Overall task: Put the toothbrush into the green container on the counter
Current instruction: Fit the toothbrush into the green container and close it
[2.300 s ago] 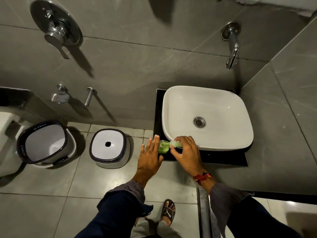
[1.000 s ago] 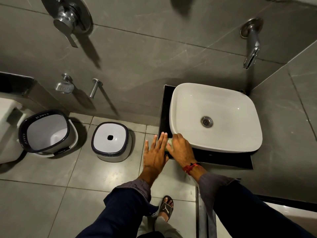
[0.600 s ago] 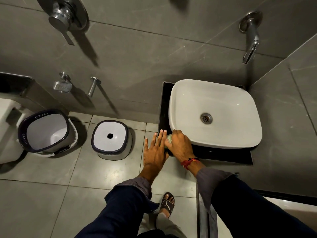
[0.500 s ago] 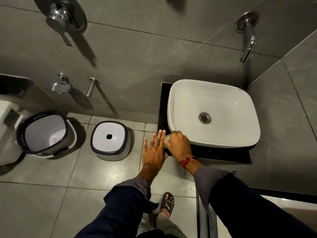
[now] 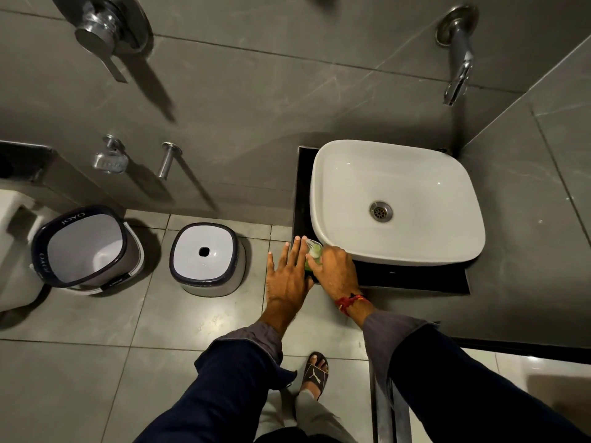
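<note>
The green container [image 5: 308, 266] stands on the front left corner of the black counter [image 5: 415, 278], just by the white basin [image 5: 425, 174]. My right hand [image 5: 335, 270] is closed over its top and right side. A pale, translucent piece [image 5: 313, 248] pokes out above my fingers; I cannot make out the toothbrush itself, which my hand hides. My left hand [image 5: 287, 276] is flat with fingers straight, resting against the container's left side and holding nothing.
A wall tap [image 5: 459, 68] hangs over the basin. On the tiled floor to the left stand a white stool [image 5: 204, 254] and a white bucket [image 5: 86, 244]. My sandalled foot [image 5: 315, 372] is below the counter's corner.
My right hand has slid forward and closed over the container, hiding most of what was visible 2.3 s ago. My left hand has moved in against the container's left side. Little changed in the last half second.
</note>
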Available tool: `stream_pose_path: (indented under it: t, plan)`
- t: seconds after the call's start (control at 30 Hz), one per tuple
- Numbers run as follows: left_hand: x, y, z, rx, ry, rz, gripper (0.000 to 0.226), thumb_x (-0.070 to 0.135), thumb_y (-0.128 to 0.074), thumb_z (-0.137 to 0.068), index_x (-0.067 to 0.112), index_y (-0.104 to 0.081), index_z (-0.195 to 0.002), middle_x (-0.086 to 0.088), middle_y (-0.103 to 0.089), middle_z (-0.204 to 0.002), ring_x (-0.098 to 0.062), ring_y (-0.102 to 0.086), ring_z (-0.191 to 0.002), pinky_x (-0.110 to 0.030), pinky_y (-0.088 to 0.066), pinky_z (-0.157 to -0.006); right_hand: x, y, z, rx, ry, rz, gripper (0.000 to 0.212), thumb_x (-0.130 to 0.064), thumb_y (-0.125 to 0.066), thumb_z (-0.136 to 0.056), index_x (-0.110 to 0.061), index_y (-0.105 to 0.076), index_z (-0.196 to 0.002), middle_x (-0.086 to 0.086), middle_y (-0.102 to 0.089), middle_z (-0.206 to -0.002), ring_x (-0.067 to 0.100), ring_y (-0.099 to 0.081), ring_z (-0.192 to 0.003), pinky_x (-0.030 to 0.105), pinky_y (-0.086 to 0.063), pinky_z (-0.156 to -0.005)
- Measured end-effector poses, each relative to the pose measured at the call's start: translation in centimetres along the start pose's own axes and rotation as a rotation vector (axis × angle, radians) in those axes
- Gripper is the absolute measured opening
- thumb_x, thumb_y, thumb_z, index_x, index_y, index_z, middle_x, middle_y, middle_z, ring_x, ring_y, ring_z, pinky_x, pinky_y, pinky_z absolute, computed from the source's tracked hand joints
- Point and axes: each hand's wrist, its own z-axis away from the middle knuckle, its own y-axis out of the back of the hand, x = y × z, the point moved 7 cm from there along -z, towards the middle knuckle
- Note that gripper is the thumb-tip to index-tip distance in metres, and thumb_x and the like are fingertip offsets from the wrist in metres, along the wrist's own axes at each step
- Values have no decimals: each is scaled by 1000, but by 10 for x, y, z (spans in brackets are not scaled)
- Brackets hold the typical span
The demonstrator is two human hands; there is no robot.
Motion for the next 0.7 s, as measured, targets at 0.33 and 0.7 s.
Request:
stream_pose_path:
  t: [0.33,0.7]
  plan:
    - [2,0,0,3,-4,17,90,61,-40,-102,19,13,-162,-2,13,-172,-24,6,-159,-56,-5,-128,3,-1,0,53,51,-189,28,-20,-67,-90,2,-63,-107,18,-63,-105,29,-64,-90,25,-45,-73]
    - [0,-4,0,30,-18,11,88,61,-38,-103,21,14,-162,-1,11,-172,-24,4,-159,-57,-5,-127,4,1,3,112,-21,-264,36,-27,-74,-85,-2,-66,-108,15,-66,-105,26,-65,-93,28,-53,-77]
